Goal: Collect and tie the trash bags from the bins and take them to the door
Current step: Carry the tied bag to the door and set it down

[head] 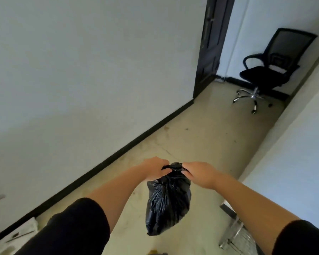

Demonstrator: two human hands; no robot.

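Observation:
A black trash bag (167, 201) hangs above the floor in the lower middle of the head view, its top gathered into a twisted neck. My left hand (156, 168) grips the left end of that neck. My right hand (197, 173) grips the right end, and the two hands pull the ends apart sideways. The bag's body bulges below the hands and its bottom is off the floor. A dark door (211, 43) stands at the far end of the corridor, at the top of the view.
A black mesh office chair (271, 70) on a chrome star base stands at the far right, past the door. White walls line both sides of the beige floor (201, 133). A wire-mesh bin (236, 238) stands at lower right, and white material (20, 234) lies at lower left.

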